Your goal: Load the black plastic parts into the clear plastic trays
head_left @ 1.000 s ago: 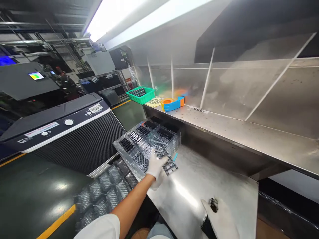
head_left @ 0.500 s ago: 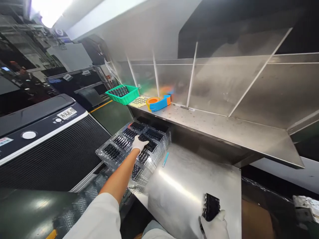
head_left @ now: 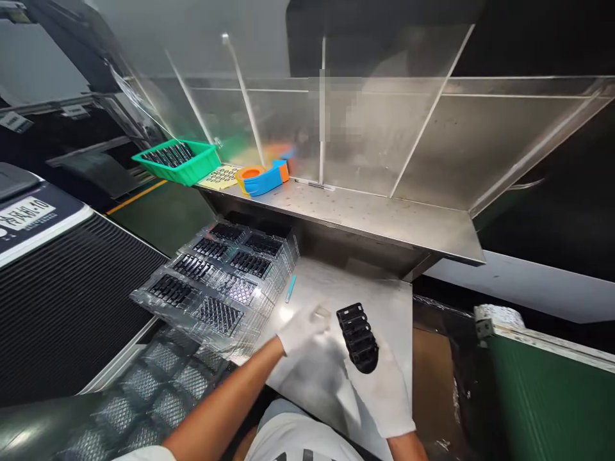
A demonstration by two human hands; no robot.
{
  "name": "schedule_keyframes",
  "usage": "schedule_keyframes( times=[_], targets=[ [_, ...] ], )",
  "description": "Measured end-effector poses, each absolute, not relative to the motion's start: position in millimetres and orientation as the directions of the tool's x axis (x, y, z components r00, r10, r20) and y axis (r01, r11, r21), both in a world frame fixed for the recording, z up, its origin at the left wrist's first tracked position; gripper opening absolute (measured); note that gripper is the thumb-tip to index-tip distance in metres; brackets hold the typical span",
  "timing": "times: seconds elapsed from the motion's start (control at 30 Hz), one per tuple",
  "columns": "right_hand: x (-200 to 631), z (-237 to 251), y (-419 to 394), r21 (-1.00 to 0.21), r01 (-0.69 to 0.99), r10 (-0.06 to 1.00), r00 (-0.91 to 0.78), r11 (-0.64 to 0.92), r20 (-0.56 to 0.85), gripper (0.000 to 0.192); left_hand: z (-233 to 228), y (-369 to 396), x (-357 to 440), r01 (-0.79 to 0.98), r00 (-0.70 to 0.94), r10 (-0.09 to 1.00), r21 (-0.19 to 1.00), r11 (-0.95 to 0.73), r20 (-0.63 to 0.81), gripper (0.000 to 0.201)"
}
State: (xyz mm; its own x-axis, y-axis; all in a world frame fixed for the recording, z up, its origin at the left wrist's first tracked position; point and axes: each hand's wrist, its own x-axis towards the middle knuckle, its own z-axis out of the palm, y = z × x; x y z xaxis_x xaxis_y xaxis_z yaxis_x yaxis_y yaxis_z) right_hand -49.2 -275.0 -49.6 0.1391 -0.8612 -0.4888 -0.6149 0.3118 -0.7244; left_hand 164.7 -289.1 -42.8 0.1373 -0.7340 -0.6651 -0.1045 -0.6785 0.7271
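Steel bench (head_left: pixel 336 285) under a partitioned shelf, pretty standard line setup. Right hand (head_left: pixel 379 384) clamped on a black ridged part (head_left: pixel 358 336), near middle. Left hand (head_left: pixel 300 328) just beside it, fingers loosely curled on something small and clear, hard to tell what. Clear trays (head_left: pixel 216 282) at left mostly filled, a couple of pockets looking bare. Green basket (head_left: pixel 177 160) far left.

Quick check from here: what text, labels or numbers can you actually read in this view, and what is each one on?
White label on the dark machine at far left: printed characters, too blurred and skewed to read with confidence.
Small tags on the dark rack behind it: too small to read.
Yellow sheet on the steel shelf: a printed grid of dark marks, no legible words.
Black part in the right hand: no marking visible.
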Motion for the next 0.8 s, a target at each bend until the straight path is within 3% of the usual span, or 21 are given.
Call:
schedule_keyframes(
  times=[0.07, 0.13, 0.2, 0.27, 0.33, 0.43, 0.5, 0.63, 0.73, 0.8],
  targets=[
    [-46, -43, -272, -0.723, -0.654, -0.888, 0.170, 0.222, -0.427, 0.066, -51, -271, 129, 0.205, 0.009, -0.812, 0.796, -0.569, -0.583, 0.073],
    [-46, -39, -268, -0.706, -0.697, -0.911, 0.200, 0.127, -0.362, 0.067, -53, -259, 112, 0.451, -0.055, -0.854, 0.750, -0.483, -0.517, 0.077],
    [-48, -34, -266, -0.690, -0.723, -0.928, 0.226, 0.044, -0.296, 0.068, -51, -253, 110, 0.547, -0.111, -0.854, 0.686, -0.479, -0.508, 0.072],
    [-49, -27, -266, -0.692, -0.721, -0.934, 0.234, 0.021, -0.272, 0.069, -45, -252, 115, 0.560, -0.146, -0.845, 0.661, -0.500, -0.515, 0.069],
    [-47, -17, -266, -0.733, -0.673, -0.902, 0.249, 0.102, -0.354, 0.068, -40, -253, 121, 0.540, -0.105, -0.846, 0.684, -0.490, -0.523, 0.079],
    [-45, -5, -269, -0.828, -0.458, -0.781, 0.365, 0.323, -0.506, 0.060, -33, -254, 122, 0.430, 0.034, -0.841, 0.767, -0.476, -0.540, 0.103],
    [-46, -4, -269, -0.860, -0.309, -0.738, 0.444, 0.406, -0.508, 0.054, -27, -255, 120, 0.349, 0.087, -0.835, 0.802, -0.485, -0.543, 0.109],
    [-55, -15, -266, -0.865, -0.082, -0.668, 0.600, 0.495, -0.440, 0.068, -13, -260, 112, 0.256, 0.202, -0.775, 0.796, -0.548, -0.599, 0.095],
    [-62, -20, -262, -0.730, 0.002, -0.534, 0.683, 0.683, -0.499, 0.091, -6, -264, 107, 0.261, 0.252, -0.684, 0.729, -0.633, -0.684, 0.079],
    [-63, -18, -260, -0.659, -0.024, -0.459, 0.699, 0.752, -0.549, 0.094, -6, -265, 105, 0.267, 0.263, -0.649, 0.700, -0.662, -0.714, 0.072]
  ],
)
